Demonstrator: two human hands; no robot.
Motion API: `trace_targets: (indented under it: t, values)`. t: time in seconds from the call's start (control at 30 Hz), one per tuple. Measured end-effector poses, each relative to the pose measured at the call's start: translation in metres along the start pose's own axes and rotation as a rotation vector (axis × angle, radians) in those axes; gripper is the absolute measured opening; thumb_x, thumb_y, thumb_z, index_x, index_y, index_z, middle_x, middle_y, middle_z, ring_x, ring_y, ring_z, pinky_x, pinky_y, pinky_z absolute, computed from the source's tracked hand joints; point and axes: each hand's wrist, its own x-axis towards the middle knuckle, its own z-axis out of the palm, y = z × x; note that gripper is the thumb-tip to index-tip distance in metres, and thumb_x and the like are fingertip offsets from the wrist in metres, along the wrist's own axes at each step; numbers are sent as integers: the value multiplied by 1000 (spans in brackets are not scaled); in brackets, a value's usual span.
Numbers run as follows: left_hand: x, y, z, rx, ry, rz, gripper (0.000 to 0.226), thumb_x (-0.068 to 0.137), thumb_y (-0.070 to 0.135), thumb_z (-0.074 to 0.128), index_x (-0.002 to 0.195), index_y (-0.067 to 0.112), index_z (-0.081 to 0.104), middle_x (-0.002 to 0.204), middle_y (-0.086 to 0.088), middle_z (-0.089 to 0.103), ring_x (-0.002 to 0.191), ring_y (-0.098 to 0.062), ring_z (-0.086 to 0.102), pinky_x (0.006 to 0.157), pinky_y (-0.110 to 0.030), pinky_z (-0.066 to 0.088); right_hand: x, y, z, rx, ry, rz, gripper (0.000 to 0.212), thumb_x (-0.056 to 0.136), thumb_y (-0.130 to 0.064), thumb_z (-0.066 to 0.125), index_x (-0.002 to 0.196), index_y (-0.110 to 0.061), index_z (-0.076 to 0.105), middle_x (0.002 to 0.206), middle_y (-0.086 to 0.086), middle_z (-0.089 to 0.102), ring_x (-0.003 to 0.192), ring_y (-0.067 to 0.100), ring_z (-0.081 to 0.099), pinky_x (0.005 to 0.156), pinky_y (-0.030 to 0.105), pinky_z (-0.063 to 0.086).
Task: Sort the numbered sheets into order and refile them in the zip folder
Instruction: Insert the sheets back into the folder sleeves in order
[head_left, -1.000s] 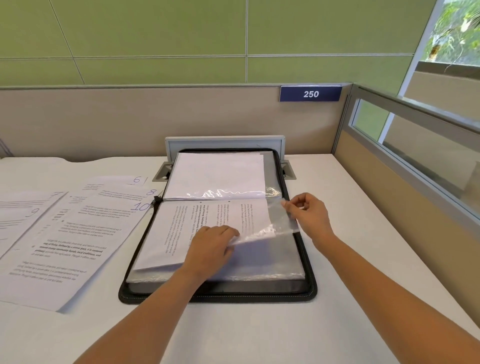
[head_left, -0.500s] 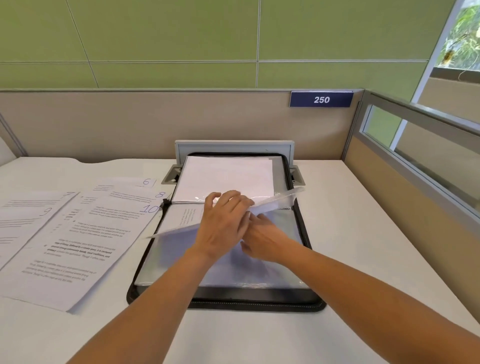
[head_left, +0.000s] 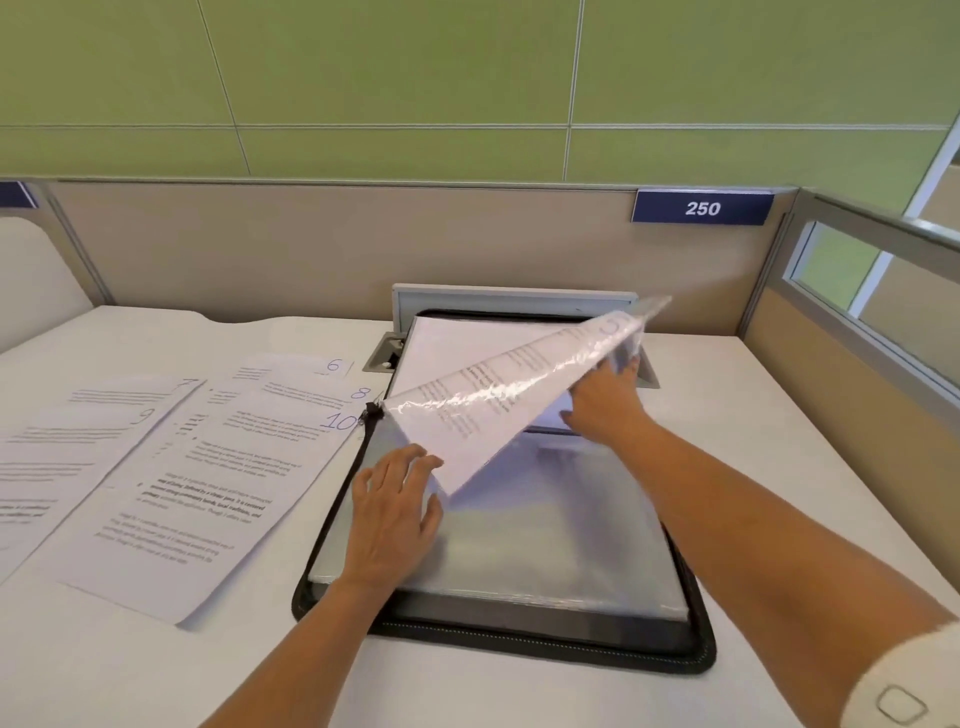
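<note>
Zip folder (head_left: 519, 642) open flat on desk (head_left: 779, 467); filled sleeve (head_left: 498, 410) tipped up mid-turn, propped from beneath by right hand (head_left: 605, 410), grip hidden. Left hand (head_left: 395, 514) flat, unclenched, pinning empty sleeves (head_left: 545, 545) so only one turns. Numbered sheets (head_left: 208, 467) alongside, left.

A blue "250" sign (head_left: 702, 208) tops the beige partition (head_left: 363, 244).

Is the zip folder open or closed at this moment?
Open. The zip folder lies spread flat on the desk, its clear sleeves exposed; the right hand lifts one filled sleeve.
</note>
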Motion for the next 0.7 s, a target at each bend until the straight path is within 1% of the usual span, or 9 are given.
trace_targets:
  t: [0.03,0.1,0.2,0.3,0.37,0.47,0.53,0.7]
  values:
    - [-2,-4,0,10,-30,-26,33,78,29,41,109,22,50,113,-4,59,104,-18,51,78,-37,45,3,7,-8,-7,31,16,68,95,-45,41,150,-20,11,158,6,2,145,31,0,107,67,14]
    - [-6,-12,2,33,-88,-63,34,77,31,41,109,23,51,115,-3,58,104,-20,53,79,-39,45,11,18,-20,58,80,68,70,96,-45,41,150,-24,2,158,5,-10,145,30,-8,108,66,15]
    - [-11,-17,8,50,-164,-116,35,79,36,42,110,23,50,118,-3,56,107,-20,52,79,-40,46,20,21,-23,128,64,98,77,94,-51,40,149,-30,-9,156,0,-21,145,29,-11,107,65,15]
    - [-13,-19,14,56,-238,-160,37,80,41,41,111,22,50,120,-5,55,108,-24,55,80,-45,48,25,17,-19,140,50,97,78,93,-55,38,149,-31,-11,156,-1,-21,145,30,-10,105,66,19]
    - [-13,-19,16,68,-279,-172,38,80,42,40,110,21,51,118,-6,57,105,-26,59,79,-48,50,24,12,-14,121,28,67,77,93,-56,37,149,-32,-10,157,-1,-19,145,29,-10,107,66,19]
    - [-12,-19,16,88,-317,-185,38,81,43,39,107,20,56,116,-5,60,103,-25,62,78,-49,50,19,4,-4,125,-27,14,77,94,-55,39,149,-32,-9,157,0,-19,145,27,-11,109,64,15]
    - [-12,-18,17,103,-333,-198,40,81,43,38,105,19,60,114,-4,61,102,-24,63,78,-50,50,11,-3,3,139,-59,-3,76,94,-54,39,150,-32,-7,157,0,-18,145,27,-11,108,64,14]
    - [-14,-19,19,120,-366,-214,45,82,45,36,105,19,64,112,-1,63,103,-21,63,79,-53,49,-14,-18,26,191,-171,-21,68,96,-55,31,150,-32,-4,157,-1,-19,145,25,-12,110,61,11]
